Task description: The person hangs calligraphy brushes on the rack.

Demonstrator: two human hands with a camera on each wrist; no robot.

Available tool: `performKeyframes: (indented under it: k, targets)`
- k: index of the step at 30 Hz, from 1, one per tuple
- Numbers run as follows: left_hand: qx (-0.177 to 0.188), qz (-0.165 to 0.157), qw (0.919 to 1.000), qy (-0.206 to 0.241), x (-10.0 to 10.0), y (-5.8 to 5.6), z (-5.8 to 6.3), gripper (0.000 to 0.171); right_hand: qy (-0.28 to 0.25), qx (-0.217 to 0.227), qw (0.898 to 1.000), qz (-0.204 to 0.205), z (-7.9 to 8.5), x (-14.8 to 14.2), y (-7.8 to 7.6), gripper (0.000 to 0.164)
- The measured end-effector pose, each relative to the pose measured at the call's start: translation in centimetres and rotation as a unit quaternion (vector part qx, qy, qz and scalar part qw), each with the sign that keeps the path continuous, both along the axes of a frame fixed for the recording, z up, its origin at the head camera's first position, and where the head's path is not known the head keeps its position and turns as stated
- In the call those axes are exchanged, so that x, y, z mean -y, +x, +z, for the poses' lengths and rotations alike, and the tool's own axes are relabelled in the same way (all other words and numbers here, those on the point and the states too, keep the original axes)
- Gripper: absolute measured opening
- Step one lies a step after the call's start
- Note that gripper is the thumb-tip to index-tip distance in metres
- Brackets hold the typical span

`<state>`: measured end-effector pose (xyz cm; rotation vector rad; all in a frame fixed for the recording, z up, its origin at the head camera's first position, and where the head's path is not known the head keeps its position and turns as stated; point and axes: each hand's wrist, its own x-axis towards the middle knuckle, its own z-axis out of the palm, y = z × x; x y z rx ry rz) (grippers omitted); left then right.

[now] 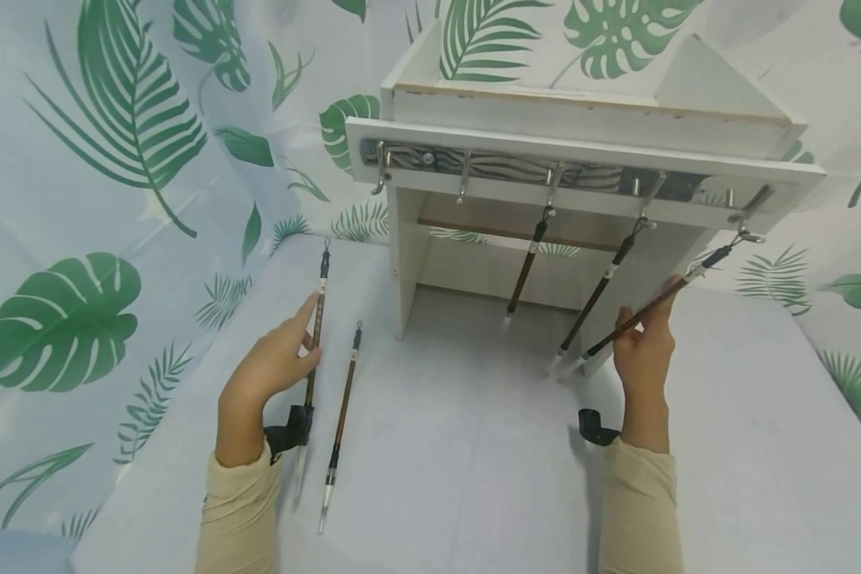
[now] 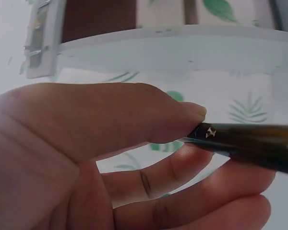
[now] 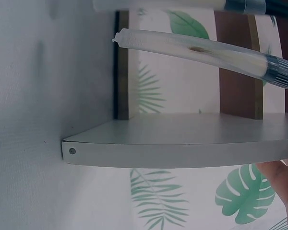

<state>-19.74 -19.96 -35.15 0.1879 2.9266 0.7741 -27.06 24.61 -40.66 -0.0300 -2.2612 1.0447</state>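
Note:
In the head view my left hand pinches a dark-handled calligraphy brush by its shaft, loop end up and capped tip towards me. The left wrist view shows thumb and fingertips meeting on the dark shaft. A second capped brush lies just right of it on the table. My right hand grips the front edge of the white rack's right side panel, with fingers on its outer face. A hanging brush crosses in front of that hand in the head view.
The white rack carries a rail with several metal hooks. Two more capped brushes, one in the middle and one beside it, hang by their loops. Leaf-patterned cloth covers the walls behind the table.

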Motion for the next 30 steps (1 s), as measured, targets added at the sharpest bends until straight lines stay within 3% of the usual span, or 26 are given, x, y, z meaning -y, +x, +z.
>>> performKeyframes:
  k: [8, 13, 19, 30]
  targets:
    - [-0.039, 0.007, 0.9989, 0.024, -0.6, 0.8, 1.7, 0.075, -0.001, 0.003, 1.000, 0.003, -0.6, 0.2, 0.1, 0.075]
    - [-0.099, 0.001, 0.9943, 0.039, -1.4, 1.6, 2.1, 0.076, 0.010, -0.011, 1.000, 0.013, -0.8, 0.2, 0.2, 0.073]
    - [-0.199, -0.014, 0.9788, 0.047, -2.6, 2.3, 2.6, 0.074, 0.016, -0.008, 1.000, 0.011, -0.5, 0.1, 0.1, 0.073]
    - [-0.306, -0.050, 0.9502, 0.034, -4.2, 2.1, 2.7, 0.074, 0.011, -0.006, 1.000, -0.001, -0.1, -0.1, 0.2, 0.074]
